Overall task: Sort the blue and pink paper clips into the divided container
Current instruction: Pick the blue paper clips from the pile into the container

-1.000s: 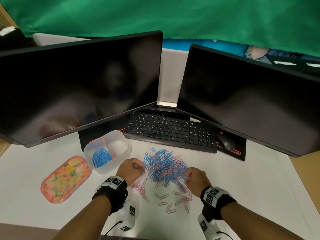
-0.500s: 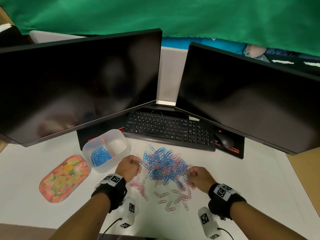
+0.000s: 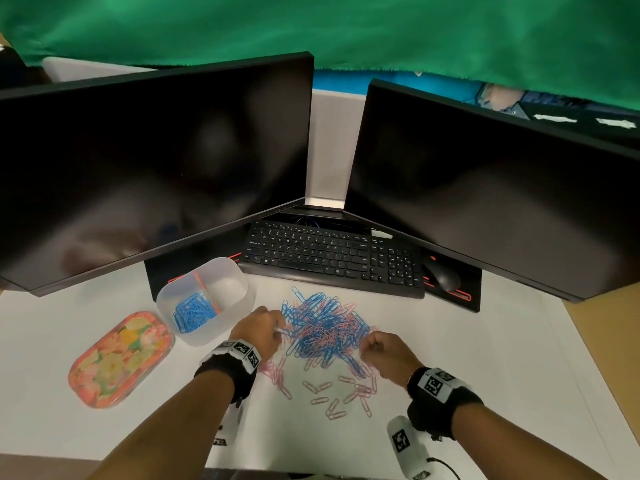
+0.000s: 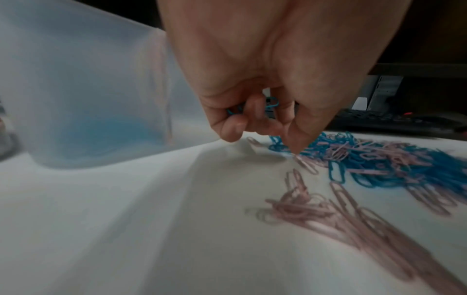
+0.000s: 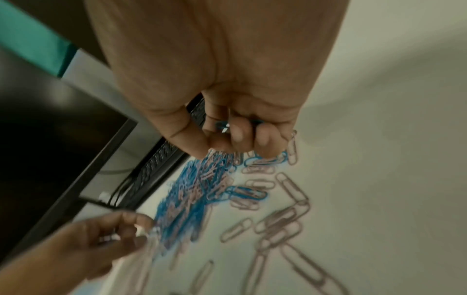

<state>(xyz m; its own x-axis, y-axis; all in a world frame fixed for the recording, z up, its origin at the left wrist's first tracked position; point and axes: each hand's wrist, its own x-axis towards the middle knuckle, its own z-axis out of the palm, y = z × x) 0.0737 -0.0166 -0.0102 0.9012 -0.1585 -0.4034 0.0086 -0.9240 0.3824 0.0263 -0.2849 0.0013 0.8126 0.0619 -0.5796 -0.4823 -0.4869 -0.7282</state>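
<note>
Hands at work over a mixed heap of blue and pink wire paper clips [image 3: 323, 325] on your white desk surface [image 3: 485, 358]: your left hand [image 3: 258, 332] hangs at the heap's left edge, fingers curled in, and the left wrist view shows blue clips [image 4: 269, 104] bunched inside the curl while the thumb tip touches a pink clip at the pile's rim. Your right hand [image 3: 388, 355] sits at the heap's near right edge, likewise curled, with blue clips [image 5: 223, 124] caught between palm and fingertips in the right wrist view. The translucent plastic divided container [image 3: 227, 323] stands just left of your left hand; its left compartment holds a layer of sorted blue clips [image 3: 192, 311], and whether its right compartment holds anything cannot be told. Loose pink clips [image 3: 329, 400] lie scattered on the desk between your wrists. An oval floral lid [image 3: 119, 360] rests left of the container. Behind the heap, a black keyboard [image 3: 332, 258] and black mouse [image 3: 441, 275] sit beneath two dark monitors [image 3: 156, 168].
</note>
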